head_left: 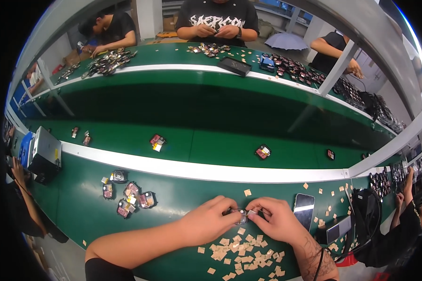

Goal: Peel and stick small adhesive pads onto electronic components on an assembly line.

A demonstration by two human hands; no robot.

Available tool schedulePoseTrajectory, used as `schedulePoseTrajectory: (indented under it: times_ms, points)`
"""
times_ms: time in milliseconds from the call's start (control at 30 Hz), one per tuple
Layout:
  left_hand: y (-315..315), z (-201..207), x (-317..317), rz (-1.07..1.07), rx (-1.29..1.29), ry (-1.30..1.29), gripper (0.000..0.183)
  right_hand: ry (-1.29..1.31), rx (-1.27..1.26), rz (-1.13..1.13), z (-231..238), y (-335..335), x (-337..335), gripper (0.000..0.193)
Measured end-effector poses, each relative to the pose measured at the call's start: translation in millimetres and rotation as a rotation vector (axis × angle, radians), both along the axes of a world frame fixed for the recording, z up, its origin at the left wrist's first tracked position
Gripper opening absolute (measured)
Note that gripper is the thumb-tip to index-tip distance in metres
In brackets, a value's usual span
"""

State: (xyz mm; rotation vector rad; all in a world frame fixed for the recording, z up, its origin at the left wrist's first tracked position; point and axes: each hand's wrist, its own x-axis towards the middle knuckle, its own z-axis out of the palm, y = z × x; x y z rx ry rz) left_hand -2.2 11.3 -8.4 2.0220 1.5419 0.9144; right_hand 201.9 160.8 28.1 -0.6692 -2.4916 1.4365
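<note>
Between my hands, just above the green table (pixel 84 206), is a small dark electronic unit (pixel 241 219) with an open casing. My left hand (pixel 211 220) is closed, its thumb and fingers pinching the unit's left side. My right hand (pixel 274 219) is closed at the other side, with a small whitish square (pixel 251 214) at its fingertips. The fingers cover much of the unit. Many small tan square pads (pixel 244 253) lie scattered just below my hands. Left of them sits a group of similar units (pixel 132 189) with reddish boards and white tabs.
A smartphone (pixel 305 210) and a dark boxy device (pixel 338 229) with cables lie at right. A white rail (pixel 183 170) borders the sunken green belt, where spaced units (pixel 262 151) rest. A grey box (pixel 44 154) stands at left. Co-workers (pixel 215 23) sit across and at both sides.
</note>
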Motion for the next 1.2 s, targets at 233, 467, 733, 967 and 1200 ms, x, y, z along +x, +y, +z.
schedulePoseTrajectory:
  times_ms: [233, 467, 733, 967, 1200]
  points:
    - [0, -3, -3, -0.029, 0.093, 0.193, 0.032, 0.011, 0.055, 0.088, 10, 3, 8, 0.023]
    - [0, 3, 0, -0.019, 0.151, 0.311, 0.031, -0.026, 0.304, 0.038, 7, -16, 2, 0.021]
    - [1, 1, 3, 0.041, 0.109, 0.080, 0.033, -0.003, 0.218, -0.049, 1, -23, -2, 0.019]
    - [2, 1, 3, 0.051, 0.130, 0.053, 0.032, -0.065, 0.109, -0.098, 3, -24, -3, 0.017]
    - [1, 1, 3, 0.057, 0.131, 0.056, 0.035, 0.012, 0.278, -0.136, -10, -33, -6, 0.014]
